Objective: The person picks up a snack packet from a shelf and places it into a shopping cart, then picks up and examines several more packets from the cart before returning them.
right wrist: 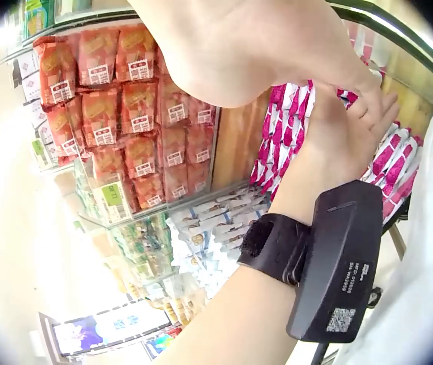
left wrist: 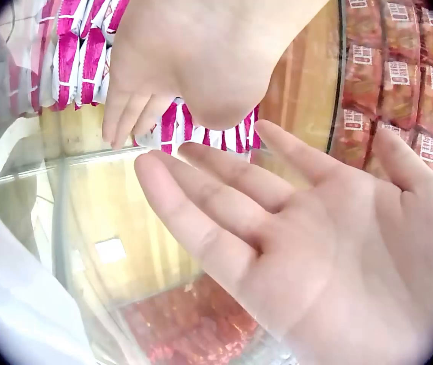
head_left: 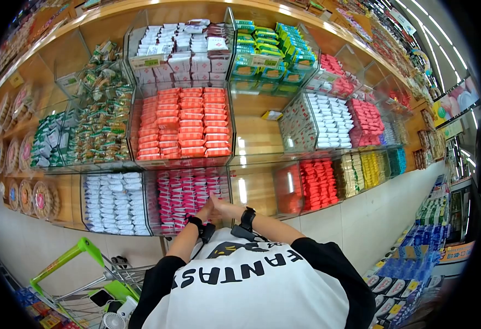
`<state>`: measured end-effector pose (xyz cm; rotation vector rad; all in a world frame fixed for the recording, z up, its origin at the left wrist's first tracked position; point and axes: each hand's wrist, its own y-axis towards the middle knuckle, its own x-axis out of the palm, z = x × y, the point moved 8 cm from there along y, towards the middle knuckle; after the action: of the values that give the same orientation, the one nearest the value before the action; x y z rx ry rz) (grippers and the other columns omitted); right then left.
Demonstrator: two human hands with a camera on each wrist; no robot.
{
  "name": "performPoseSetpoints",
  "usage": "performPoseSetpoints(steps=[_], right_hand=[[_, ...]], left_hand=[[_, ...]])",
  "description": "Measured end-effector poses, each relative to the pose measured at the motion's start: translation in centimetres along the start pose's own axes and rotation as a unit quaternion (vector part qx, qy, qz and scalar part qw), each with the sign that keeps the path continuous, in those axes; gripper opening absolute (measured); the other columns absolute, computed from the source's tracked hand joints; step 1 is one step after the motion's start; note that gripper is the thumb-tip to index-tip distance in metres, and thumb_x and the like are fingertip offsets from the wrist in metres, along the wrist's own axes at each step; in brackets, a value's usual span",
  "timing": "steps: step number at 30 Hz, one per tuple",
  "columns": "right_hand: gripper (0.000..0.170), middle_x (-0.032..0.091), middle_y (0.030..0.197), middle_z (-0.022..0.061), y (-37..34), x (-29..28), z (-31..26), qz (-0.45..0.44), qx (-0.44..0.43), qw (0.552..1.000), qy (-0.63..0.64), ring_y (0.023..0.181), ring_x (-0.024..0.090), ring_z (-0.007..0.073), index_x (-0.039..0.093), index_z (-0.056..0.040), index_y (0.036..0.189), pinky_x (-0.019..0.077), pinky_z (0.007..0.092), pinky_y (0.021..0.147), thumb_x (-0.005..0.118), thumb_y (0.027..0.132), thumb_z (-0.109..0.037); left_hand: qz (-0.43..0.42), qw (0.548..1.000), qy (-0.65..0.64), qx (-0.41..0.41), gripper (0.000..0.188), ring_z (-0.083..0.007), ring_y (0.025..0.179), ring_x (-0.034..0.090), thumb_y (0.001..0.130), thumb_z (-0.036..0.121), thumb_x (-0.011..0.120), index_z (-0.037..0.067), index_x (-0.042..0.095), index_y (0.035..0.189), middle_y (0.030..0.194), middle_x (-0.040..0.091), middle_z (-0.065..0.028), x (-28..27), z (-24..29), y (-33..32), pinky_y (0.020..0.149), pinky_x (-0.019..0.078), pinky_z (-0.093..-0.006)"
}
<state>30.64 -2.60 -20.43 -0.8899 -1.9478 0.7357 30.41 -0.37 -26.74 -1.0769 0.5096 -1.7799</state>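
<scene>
Wooden shelves [head_left: 71, 197] edge a pale floor [head_left: 355, 219]; clear bins [head_left: 150, 200] hold orange packets [head_left: 188, 120] and pink packets [head_left: 185, 189]; left hand [left wrist: 334, 251] and right hand [left wrist: 194, 61] are near the pink, fingers straight.

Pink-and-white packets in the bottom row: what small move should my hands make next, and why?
I'd probably ease your left hand toward the pink-and-white packets. They lie close in front of it, and neither that hand nor your right hand shows anything held.

Wears wht tee [head_left: 251, 301] w/ blk slvs [head_left: 333, 257] & lettering [head_left: 247, 271], plus blk wrist straps [right wrist: 277, 247].
</scene>
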Motion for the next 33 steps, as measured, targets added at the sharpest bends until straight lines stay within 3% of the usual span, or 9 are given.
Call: performPoseSetpoints(steps=[3,9,13,16,18,19,22,31,33], right_hand=[[0.079,0.046,0.106,0.0143,0.8,0.2,1.0,-0.044,0.006,0.999,0.021,0.093,0.051,0.0198,0.017,-0.0096,0.126,0.0410,0.0333,0.080,0.028,0.073,-0.068],[0.086,0.043,0.116,0.0155,0.8,0.8,1.1,-0.080,0.016,0.995,-0.049,0.104,0.044,0.0200,0.025,-0.0034,0.124,0.0321,0.0349,0.089,0.020,0.072,-0.071],[0.089,0.038,0.122,0.0149,0.7,0.1,1.7,-0.025,0.051,0.996,-0.064,0.110,0.040,0.0191,0.025,0.0007,0.124,0.0274,0.0333,0.093,0.018,0.072,-0.071],[0.084,0.048,0.109,0.0123,2.4,-1.7,2.4,0.007,0.033,0.997,-0.077,0.096,0.048,0.0177,0.037,0.0006,0.114,0.0371,0.0315,0.081,0.020,0.073,-0.070],[0.073,0.053,0.088,0.0082,4.9,-1.4,4.0,-0.176,0.038,0.983,-0.041,0.076,0.051,0.0148,0.045,-0.0041,0.096,0.0399,0.0285,0.063,0.024,0.073,-0.070],[0.073,0.053,0.088,0.0082,5.1,-1.5,4.1,-0.177,0.038,0.983,-0.042,0.076,0.051,0.0148,0.045,-0.0041,0.096,0.0399,0.0285,0.063,0.024,0.073,-0.070],[0.064,0.050,0.073,0.0046,4.6,-1.3,4.0,-0.146,0.039,0.988,-0.012,0.063,0.046,0.0124,0.045,-0.0083,0.083,0.0353,0.0253,0.052,0.027,0.073,-0.069],[0.068,0.051,0.079,0.0086,3.2,-1.8,3.4,-0.023,0.039,0.998,-0.035,0.071,0.048,0.0179,0.041,-0.0097,0.102,0.0407,0.0327,0.065,0.032,0.071,-0.070],[0.074,0.049,0.094,0.0130,2.7,-2.9,2.7,0.101,0.020,0.993,-0.057,0.080,0.050,0.0226,0.035,-0.0087,0.114,0.0416,0.0366,0.069,0.032,0.071,-0.069]], left_hand=[[-0.009,0.999,0.015,0.045,0.057,-0.0296,0.090,0.053,0.081,0.053,0.030,0.006,0.040,0.111,0.102,0.052,-0.0165,-1.3,-1.1,2.9,0.072,0.0450,-0.0372],[0.051,0.998,0.016,-0.015,0.053,-0.0248,0.081,0.055,0.082,0.051,0.031,0.006,0.045,0.106,0.096,0.054,-0.0136,-2.2,-2.2,2.9,0.067,0.0452,-0.0349],[0.039,0.997,0.039,-0.046,0.053,-0.0233,0.088,0.053,0.082,0.052,0.030,0.008,0.042,0.110,0.101,0.052,-0.0141,-2.3,-2.4,3.1,0.071,0.0437,-0.0355],[0.027,0.996,0.050,-0.065,0.051,-0.0219,0.093,0.051,0.081,0.049,0.031,0.010,0.040,0.113,0.105,0.051,-0.0139,-2.3,-2.7,3.4,0.074,0.0427,-0.0356],[0.013,0.997,0.057,-0.054,0.046,-0.0211,0.094,0.051,0.080,0.041,0.035,0.010,0.039,0.113,0.106,0.050,-0.0129,-2.3,-3.1,4.0,0.075,0.0426,-0.0350],[0.002,0.997,0.062,-0.049,0.045,-0.0207,0.094,0.050,0.079,0.037,0.036,0.010,0.039,0.113,0.106,0.050,-0.0124,-2.4,-3.3,4.2,0.075,0.0426,-0.0348],[-0.032,0.996,0.082,-0.030,0.041,-0.0194,0.095,0.049,0.076,0.026,0.041,0.009,0.038,0.114,0.108,0.048,-0.0109,-2.6,-3.9,5.2,0.076,0.0426,-0.0339],[-0.120,0.982,0.143,0.026,0.050,-0.0163,0.097,0.047,0.070,-0.003,0.054,0.008,0.035,0.115,0.112,0.045,-0.0068,-2.9,-5.1,7.4,0.079,0.0426,-0.0316],[-0.113,0.985,0.132,0.012,0.049,-0.0163,0.096,0.047,0.070,-0.003,0.054,0.008,0.035,0.114,0.111,0.045,-0.0068,-2.7,-5.1,7.4,0.079,0.0426,-0.0316]])
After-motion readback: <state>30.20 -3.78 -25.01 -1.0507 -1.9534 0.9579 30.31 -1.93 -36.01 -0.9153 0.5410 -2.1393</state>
